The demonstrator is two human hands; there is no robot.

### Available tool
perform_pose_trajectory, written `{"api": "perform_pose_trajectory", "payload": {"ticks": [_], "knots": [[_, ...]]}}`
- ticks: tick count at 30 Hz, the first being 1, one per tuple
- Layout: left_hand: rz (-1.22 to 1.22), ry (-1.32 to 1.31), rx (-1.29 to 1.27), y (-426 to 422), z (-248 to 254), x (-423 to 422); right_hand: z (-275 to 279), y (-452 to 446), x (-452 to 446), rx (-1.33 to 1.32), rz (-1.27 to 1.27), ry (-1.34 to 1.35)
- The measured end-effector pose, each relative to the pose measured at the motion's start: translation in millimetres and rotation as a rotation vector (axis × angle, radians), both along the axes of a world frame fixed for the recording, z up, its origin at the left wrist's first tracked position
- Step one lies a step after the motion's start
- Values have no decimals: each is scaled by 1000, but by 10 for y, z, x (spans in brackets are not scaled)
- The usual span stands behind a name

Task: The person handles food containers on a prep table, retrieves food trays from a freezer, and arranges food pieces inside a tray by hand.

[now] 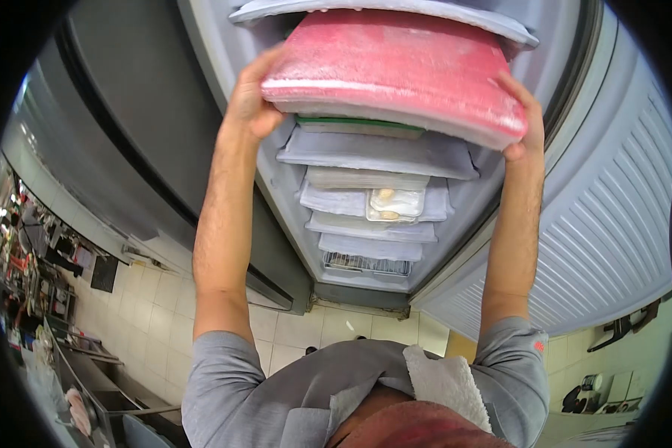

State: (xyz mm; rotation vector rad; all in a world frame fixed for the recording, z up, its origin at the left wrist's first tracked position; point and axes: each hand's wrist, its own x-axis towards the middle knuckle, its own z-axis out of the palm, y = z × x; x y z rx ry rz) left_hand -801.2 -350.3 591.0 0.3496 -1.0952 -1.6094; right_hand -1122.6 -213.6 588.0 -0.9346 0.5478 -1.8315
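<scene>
A wide plastic container with a frosted pink lid point(396, 67) and a pale, translucent lower edge is partly out of the upper part of an upright freezer point(276, 201). Around its left front corner my left hand point(252, 97) is closed, thumb low on the side. My right hand point(526, 116) grips the opposite corner, fingers along the edge of the lid. Just below the container, a green-lidded box point(358, 127) rests on a frosted shelf point(381, 153). Whatever is inside the pink-lidded container is hidden.
Lower shelves hold a stack of clear flat containers point(366, 178) and a small clear box with pale food point(394, 203). A wire basket point(367, 263) is at the bottom. The ribbed freezer door point(597, 216) stands open on the right. Tiled floor point(291, 328) lies below.
</scene>
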Motion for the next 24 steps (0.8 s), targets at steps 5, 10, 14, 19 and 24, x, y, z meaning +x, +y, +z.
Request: {"api": "perform_pose_trajectory", "payload": {"ticks": [5, 10, 14, 19, 24], "knots": [[-23, -101, -56, 391, 17, 201, -39, 383, 337, -66, -180, 70], [-71, -89, -25, 1061, 20, 566, -135, 980, 358, -15, -340, -28], [-81, 52, -90, 1717, -359, 1100, -660, 1498, 389, -438, -981, 1198], [-66, -21, -194, 2666, -956, 2112, -1052, 1945, 1245, -433, -900, 1032], [130, -178, -37, 3893, -1287, 3259, -1614, 2305, 2216, 140, -533, 619]]}}
